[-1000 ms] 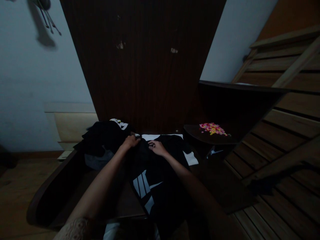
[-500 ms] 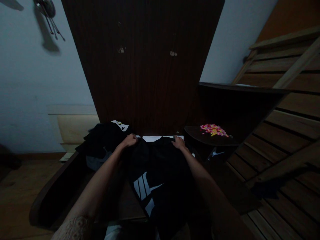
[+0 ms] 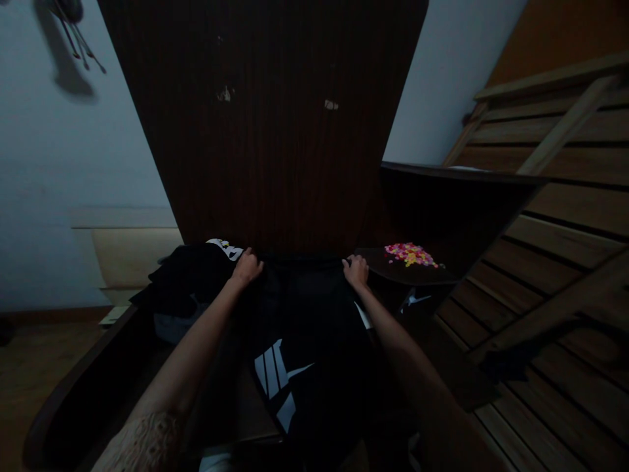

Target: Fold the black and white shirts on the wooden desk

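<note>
A black garment (image 3: 309,314) with pale stripes and a swoosh-like print lies spread in front of me, its lower part hanging toward my body. Whether it is shorts or a shirt is too dark to tell. My left hand (image 3: 248,267) is closed on its far left corner, and my right hand (image 3: 356,270) grips the far right corner, so the far edge runs taut and nearly straight between them. A sliver of something white (image 3: 363,314) shows beside the right edge. Left of my left hand sits a heap of dark clothes (image 3: 184,282) with a white print on top.
A tall dark wooden panel (image 3: 275,144) rises behind the garment. On the right, a curved shelf (image 3: 393,270) carries a scatter of pink, red and yellow bits (image 3: 410,254). Wooden slats (image 3: 570,249) stand farther right. The dark bench edge (image 3: 59,400) curves at the left.
Both hands have spread apart and the garment's far edge has been pulled straight and moved farther back. It now covers the white strip seen behind it. The view has shifted slightly to the right.
</note>
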A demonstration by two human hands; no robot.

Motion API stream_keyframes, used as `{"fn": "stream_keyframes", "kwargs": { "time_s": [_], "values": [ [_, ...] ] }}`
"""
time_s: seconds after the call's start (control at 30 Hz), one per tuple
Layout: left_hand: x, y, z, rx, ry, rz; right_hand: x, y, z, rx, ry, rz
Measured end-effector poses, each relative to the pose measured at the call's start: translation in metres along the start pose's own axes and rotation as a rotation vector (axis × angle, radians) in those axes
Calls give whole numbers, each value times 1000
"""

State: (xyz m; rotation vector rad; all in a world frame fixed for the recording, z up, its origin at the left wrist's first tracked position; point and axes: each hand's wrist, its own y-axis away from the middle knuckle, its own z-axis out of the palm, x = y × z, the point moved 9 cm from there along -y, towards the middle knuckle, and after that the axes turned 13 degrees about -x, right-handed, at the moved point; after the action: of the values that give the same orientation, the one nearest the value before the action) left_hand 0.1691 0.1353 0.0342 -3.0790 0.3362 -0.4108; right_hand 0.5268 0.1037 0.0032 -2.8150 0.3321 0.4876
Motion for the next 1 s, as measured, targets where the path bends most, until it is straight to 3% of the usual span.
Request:
{"fn": "stream_keyframes", "kwargs": {
  "time_s": [0.2, 0.3, 0.4, 0.47, 0.53, 0.63, 0.73, 0.83, 0.93, 1.0],
  "values": [
    [20, 19, 19, 46, -154, 8, -10, 21, 5, -97, 188, -22],
    [28, 53, 26, 65, -241, 24, -15, 38, 9, -200, 271, -91],
    [26, 101, 33, 68, -258, -7, -6, 61, 17, -385, 298, -75],
    [11, 133, 43, -12, -223, -148, 5, 80, 22, -510, 305, -20],
    [-6, 160, 60, -165, -172, -277, 15, 101, 28, -617, 318, 19],
    [-21, 182, 84, -313, -59, -330, 26, 125, 37, -701, 332, 30],
    [-26, 180, 99, -286, 210, -254, 34, 134, 41, -684, 261, 9],
    [-40, 176, 105, -101, 770, -235, 49, 131, 38, -593, 15, 49],
    [-56, 178, 121, 32, 1369, -305, 69, 130, 33, -486, -526, 129],
    [-63, 180, 130, 64, 1555, -357, 76, 136, 37, -476, -967, 179]
  ]
}}
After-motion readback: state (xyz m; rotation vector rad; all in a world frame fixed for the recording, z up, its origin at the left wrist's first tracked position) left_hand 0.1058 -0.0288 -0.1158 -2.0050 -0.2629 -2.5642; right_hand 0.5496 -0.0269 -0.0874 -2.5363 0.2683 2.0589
